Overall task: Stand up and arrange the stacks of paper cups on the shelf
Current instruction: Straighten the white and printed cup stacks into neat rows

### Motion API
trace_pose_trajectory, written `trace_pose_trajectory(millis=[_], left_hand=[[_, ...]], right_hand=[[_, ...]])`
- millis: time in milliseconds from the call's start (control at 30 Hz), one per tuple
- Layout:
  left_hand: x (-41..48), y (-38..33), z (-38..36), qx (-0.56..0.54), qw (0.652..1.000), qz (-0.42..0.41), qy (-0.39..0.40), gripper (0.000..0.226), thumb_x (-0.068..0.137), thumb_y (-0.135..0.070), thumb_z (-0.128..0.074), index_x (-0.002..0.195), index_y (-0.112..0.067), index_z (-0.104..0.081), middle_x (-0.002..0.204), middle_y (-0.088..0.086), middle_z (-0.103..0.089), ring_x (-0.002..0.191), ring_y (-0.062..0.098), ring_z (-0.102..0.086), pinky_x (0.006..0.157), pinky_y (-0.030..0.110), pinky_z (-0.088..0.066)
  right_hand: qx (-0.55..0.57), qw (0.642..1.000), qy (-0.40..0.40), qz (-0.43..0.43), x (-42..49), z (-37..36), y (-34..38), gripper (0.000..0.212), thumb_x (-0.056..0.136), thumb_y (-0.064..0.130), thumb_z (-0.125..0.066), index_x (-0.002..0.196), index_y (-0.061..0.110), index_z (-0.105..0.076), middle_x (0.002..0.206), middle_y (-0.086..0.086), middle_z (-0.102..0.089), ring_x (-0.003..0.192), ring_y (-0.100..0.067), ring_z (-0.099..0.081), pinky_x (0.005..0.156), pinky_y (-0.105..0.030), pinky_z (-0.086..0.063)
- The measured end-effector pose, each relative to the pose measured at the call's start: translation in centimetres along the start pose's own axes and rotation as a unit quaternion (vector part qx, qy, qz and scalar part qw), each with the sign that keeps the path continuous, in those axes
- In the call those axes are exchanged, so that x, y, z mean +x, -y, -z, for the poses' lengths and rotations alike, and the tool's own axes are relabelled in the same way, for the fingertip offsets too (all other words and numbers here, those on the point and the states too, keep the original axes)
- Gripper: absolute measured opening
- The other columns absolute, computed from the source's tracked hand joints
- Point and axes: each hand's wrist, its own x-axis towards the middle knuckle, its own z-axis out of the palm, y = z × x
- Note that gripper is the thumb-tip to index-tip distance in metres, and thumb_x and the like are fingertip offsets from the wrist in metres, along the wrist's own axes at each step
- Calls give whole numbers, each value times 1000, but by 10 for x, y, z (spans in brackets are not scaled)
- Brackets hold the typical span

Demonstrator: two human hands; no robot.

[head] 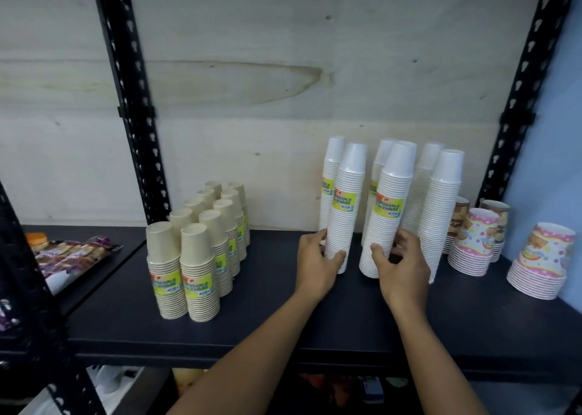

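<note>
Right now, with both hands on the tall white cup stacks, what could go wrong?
1. The left hand and right hand grip only the bases, so the left stack or the leaning middle stack may topple from the top.
2. A falling middle stack would probably hit the right stack close beside it, and that one could land on the patterned cups.

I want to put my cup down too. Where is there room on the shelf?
Bare shelf between the tan stacks and the left hand, and along the front edge. Crowded at right: white stacks, patterned cups.
</note>
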Motion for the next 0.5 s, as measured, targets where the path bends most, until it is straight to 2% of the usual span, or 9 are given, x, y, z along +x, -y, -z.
trace_pose_trajectory(millis=[133,267,400,500], left_hand=[[-1,9,28,16,999,-7,-47,54,87,-23,-77,137,-23,-58,129,-4,-55,105,6,-60,93,25,-51],[-3,18,51,46,995,-13,-84,56,87,-23,-77,139,-24,-56,127,-5,-61,109,7,-60,96,29,-51],[-9,26,61,48,992,6,-115,58,86,-25,-78,139,-23,-55,130,-3,-61,114,9,-60,101,36,-52],[-14,32,65,56,991,12,-123,58,86,-27,-77,139,-25,-55,129,-5,-59,115,10,-59,102,38,-51]], right_hand=[[37,998,53,-15,-3,-21,14,44,88,25,-76,127,21,-56,110,14,-64,94,-5,-63,82,-23,-47],[74,991,110,-30,-11,-45,23,39,88,26,-77,119,29,-54,104,26,-60,93,6,-62,73,-9,-43],[88,986,137,-39,-17,-62,27,43,88,25,-76,127,23,-56,114,16,-62,93,-3,-67,73,-8,-45],[89,982,161,-31,-23,-71,29,45,88,24,-76,128,21,-56,118,12,-63,91,-3,-67,70,-7,-47]])
